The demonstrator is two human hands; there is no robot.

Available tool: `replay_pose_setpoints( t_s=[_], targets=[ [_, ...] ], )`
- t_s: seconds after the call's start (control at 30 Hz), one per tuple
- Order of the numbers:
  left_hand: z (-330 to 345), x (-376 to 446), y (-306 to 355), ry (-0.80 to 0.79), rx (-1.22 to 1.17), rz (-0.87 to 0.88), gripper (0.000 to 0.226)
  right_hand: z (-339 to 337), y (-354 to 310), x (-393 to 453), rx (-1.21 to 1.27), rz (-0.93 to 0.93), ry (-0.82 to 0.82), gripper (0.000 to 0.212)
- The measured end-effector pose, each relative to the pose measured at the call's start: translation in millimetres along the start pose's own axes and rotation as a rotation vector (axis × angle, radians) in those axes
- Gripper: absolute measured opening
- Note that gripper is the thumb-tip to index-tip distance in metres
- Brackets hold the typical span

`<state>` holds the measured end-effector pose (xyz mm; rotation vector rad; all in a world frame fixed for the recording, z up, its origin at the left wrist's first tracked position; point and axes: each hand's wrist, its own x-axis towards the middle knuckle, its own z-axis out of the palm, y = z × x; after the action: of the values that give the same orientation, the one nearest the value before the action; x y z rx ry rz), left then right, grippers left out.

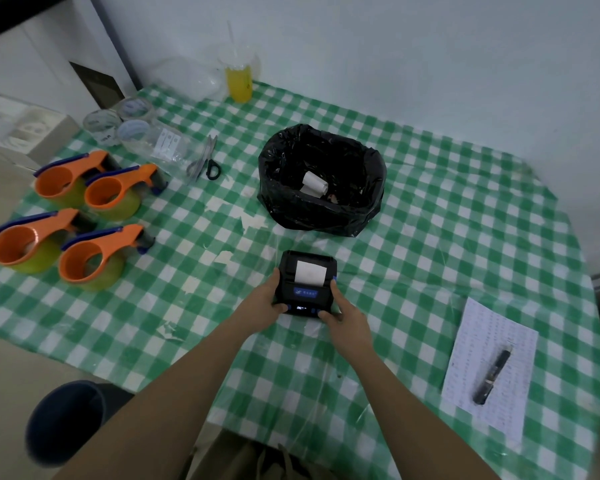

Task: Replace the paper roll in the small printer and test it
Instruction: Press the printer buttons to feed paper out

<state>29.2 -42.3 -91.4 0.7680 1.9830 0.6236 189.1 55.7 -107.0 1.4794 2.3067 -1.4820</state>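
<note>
Both hands, the left hand [269, 301] and right hand [343, 315], gripped the small printer [307, 284] at the bench's [430, 237] near middle, white paper [310, 271] emerging from its top.

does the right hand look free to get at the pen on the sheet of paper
Probably not yet: the right hand is holding the printer. The path to the pen looks clear once it lets go.

Tablecloth [430, 216] was green-and-white gingham. The little printer [307, 284] was black with blue buttons and a white paper strip [310, 271] poking out. At 12 o'clock sat a black bag [321, 216]; at 10, orange tape dispensers [90, 216] holding yellowish-green rolls.
</note>
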Motion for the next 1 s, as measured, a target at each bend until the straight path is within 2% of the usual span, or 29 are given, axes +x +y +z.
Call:
replay_pose_setpoints(
  t_s=[1.0],
  targets=[
    [0.3, -3.6, 4.0, 0.006, 0.01, 0.011, 0.082, 0.9, 0.4, -1.0, -0.006, -0.005, 0.004, 0.066]
  ],
)
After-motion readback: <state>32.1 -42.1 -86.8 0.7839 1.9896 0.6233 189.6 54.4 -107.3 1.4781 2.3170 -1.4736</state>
